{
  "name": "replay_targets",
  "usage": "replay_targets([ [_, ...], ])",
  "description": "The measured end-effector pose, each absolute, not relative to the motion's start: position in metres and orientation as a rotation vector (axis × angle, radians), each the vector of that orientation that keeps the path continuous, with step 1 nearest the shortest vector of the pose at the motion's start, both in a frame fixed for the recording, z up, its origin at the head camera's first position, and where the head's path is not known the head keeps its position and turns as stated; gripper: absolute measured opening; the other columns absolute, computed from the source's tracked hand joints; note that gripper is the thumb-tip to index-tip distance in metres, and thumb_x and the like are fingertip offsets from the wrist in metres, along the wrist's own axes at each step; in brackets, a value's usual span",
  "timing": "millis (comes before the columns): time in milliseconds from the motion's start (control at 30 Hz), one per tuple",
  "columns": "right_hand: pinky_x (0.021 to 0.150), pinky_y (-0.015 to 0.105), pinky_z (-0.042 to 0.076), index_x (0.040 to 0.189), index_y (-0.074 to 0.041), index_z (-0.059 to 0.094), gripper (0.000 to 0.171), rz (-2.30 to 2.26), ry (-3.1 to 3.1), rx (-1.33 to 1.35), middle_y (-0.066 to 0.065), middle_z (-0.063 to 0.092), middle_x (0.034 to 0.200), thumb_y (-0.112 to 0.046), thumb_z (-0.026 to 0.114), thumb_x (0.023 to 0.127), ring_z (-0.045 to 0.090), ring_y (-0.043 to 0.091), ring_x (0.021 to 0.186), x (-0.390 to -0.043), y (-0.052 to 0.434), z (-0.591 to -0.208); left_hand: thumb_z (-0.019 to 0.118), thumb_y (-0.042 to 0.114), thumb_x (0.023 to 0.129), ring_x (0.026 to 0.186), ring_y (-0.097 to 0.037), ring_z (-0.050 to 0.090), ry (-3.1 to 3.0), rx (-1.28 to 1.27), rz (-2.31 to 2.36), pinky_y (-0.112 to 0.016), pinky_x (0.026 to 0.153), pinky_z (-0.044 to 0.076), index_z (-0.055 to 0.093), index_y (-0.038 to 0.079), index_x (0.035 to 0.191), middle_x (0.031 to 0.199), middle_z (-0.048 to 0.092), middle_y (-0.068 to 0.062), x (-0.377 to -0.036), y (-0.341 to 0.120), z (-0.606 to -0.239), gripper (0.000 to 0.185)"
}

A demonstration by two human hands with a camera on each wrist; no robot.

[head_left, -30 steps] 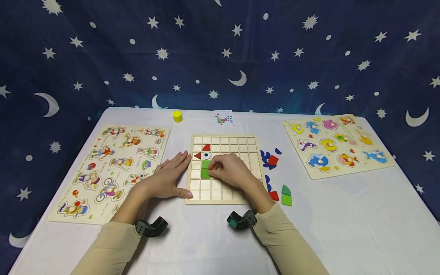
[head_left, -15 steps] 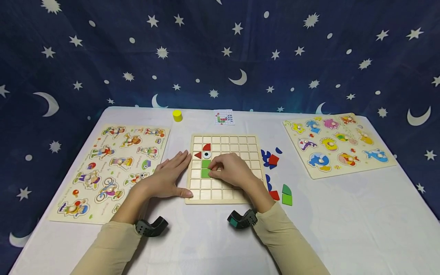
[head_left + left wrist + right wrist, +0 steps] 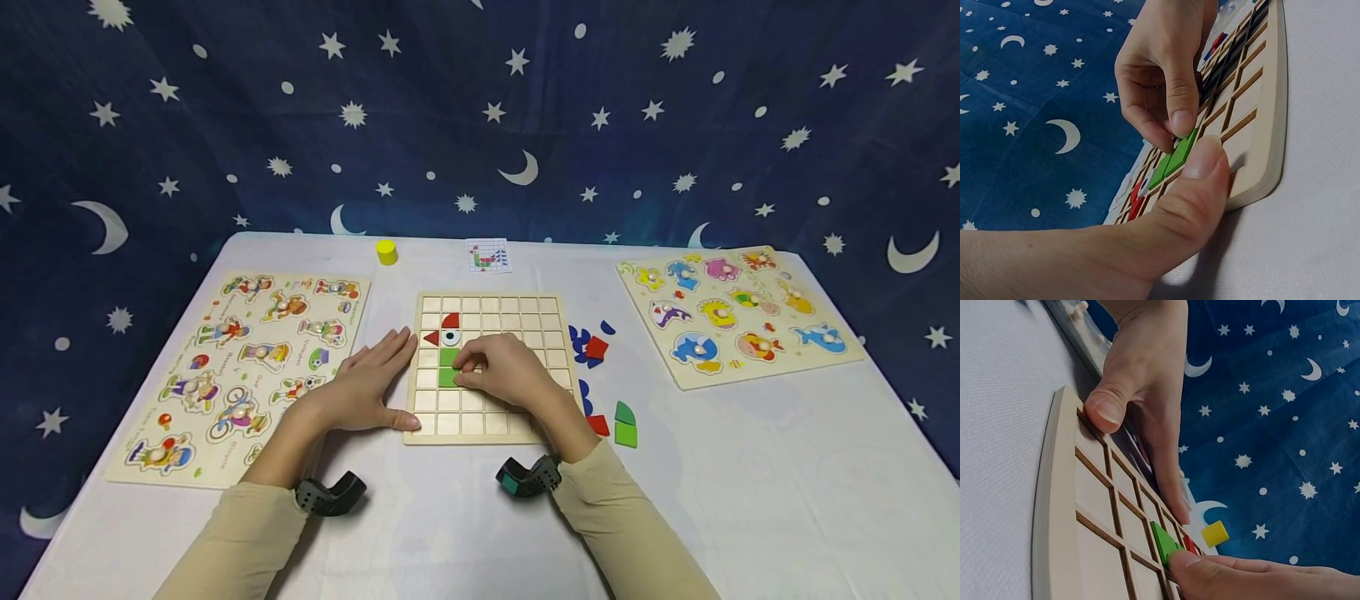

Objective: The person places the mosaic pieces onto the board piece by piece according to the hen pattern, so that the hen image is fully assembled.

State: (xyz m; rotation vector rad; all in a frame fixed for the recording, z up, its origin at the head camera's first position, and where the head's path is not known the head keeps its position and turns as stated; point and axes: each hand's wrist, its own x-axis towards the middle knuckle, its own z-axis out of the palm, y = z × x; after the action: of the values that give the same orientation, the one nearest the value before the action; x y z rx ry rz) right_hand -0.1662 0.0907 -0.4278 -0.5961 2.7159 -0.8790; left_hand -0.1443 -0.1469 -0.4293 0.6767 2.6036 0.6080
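Observation:
A wooden grid board (image 3: 495, 437) lies in the middle of the table. My left hand (image 3: 363, 383) rests along its left side, fingers straight and spread, thumb touching the near left corner. My right hand (image 3: 504, 368) is over the board, thumb and forefinger pinching the right edge of the lower green square (image 3: 448, 377). Directly above that piece sits another green square (image 3: 448, 357). Farther up the same column are a round eye piece (image 3: 450, 337) and a red quarter-circle (image 3: 451, 321), with a red triangle (image 3: 432, 337) to the left. The left wrist view shows the thumb (image 3: 1182, 115) against the green piece.
Blue and red pieces (image 3: 596, 348) lie right of the board, with a green quarter-circle (image 3: 624, 412) and green square (image 3: 626, 435) nearer. Knobbed puzzles flank it, left (image 3: 225, 367) and right (image 3: 738, 321). A pattern card (image 3: 488, 256) and yellow cylinder (image 3: 387, 252) lie behind.

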Motion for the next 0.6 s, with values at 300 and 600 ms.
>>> replay_targets([
  [300, 0.071, 0.025, 0.045, 0.093, -0.019, 0.072, 0.016, -0.903, 2.682, -0.594, -0.011, 0.063, 0.073, -0.027, 0.078, 0.079, 0.055, 0.007, 0.07, -0.166, 0.094, -0.421, 0.073, 0.06, 0.07, 0.149, -0.028, 0.0, 2.598, 0.68, 0.615, -0.057, 0.116, 0.008, 0.009, 0.01, 0.154, 0.161, 0.003, -0.009, -0.144, -0.146, -0.426, 0.116],
  [600, 0.066, 0.027, 0.046, 0.104, -0.015, 0.072, 0.022, -0.89, 2.807, -0.606, -0.005, 0.068, 0.087, -0.027, 0.071, 0.086, 0.057, 0.012, 0.074, -0.161, 0.127, -0.377, 0.073, 0.059, 0.068, 0.149, -0.026, -0.001, 2.609, 0.647, 0.565, -0.054, 0.118, 0.006, 0.007, 0.011, 0.154, 0.161, 0.001, -0.008, -0.142, -0.144, -0.428, 0.118],
])
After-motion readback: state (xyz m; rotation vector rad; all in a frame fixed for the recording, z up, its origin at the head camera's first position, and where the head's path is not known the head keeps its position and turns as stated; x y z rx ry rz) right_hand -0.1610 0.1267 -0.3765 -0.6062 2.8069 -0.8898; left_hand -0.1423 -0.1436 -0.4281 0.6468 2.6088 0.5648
